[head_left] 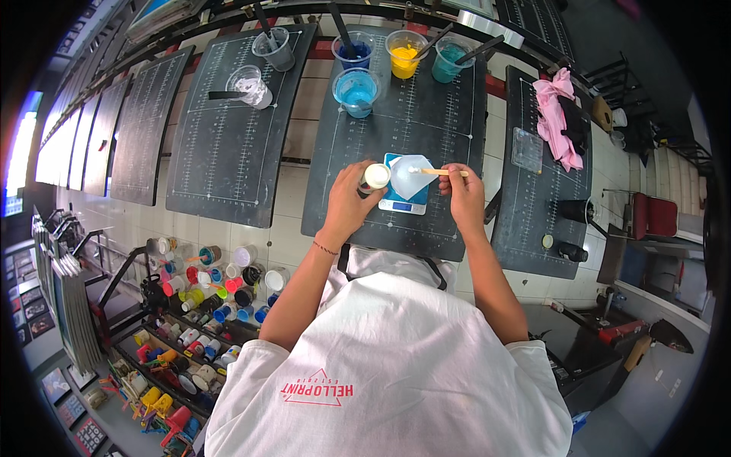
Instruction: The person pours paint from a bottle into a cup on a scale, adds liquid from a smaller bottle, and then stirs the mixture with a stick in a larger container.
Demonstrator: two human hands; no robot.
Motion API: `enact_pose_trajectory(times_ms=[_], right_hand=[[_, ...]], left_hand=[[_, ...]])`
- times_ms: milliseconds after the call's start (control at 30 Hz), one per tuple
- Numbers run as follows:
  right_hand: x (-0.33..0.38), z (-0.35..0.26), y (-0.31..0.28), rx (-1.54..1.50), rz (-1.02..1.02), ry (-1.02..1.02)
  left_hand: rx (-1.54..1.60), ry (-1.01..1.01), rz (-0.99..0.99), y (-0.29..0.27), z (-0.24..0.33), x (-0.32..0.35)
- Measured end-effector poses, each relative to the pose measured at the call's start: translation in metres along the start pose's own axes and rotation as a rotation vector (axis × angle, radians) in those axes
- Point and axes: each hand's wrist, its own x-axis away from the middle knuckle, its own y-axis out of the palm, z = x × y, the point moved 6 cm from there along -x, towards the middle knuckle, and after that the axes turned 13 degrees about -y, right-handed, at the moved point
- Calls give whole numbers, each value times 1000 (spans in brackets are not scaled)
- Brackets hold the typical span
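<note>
We are holding a small jar (375,177) in our left hand (352,199), fingers wrapped closed around its body, its pale round top facing up at the camera. Our right hand (463,192) is pinching closed on the near end of a wooden stick (439,172). The stick is lying almost level, its long axis running left to right, and its far tip is reaching into a clear cup (408,174) that is sitting on a small blue scale (403,190). The cup is lying between our two hands: just right of the jar, just left of the right hand's fingers, with the jar nearly touching its rim. The left hand is the nearer of the two to the cup.

Counting what is standing on the dark worktop (396,137) beyond the scale, we are seeing four cups of colour: two blue (355,90), one yellow (404,55) and one teal (450,61). On the neighbouring mat to the left, two clear cups (251,85) are standing, each with a stirrer in it. A pink cloth (557,114) is lying on the mat to the right, and many small paint pots (205,293) are crowding the shelf (148,358) below our left elbow.
</note>
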Motion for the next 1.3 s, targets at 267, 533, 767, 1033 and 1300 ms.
enact_pose_trajectory(times_ms=[267,533,767,1033,1300], right_hand=[[6,-18,20,436,-107,-278],[12,-20,21,557,-112,-459],[7,-5,5,235,3,-117],[7,-9,5,202,20,-84],[5,-5,2,92,45,-63]], left_hand=[[13,-33,-12,-3,0,1],[10,-20,14,-3,-3,3],[15,33,40,-3,-1,4],[16,21,26,-3,0,4],[9,30,39,-3,-3,5]])
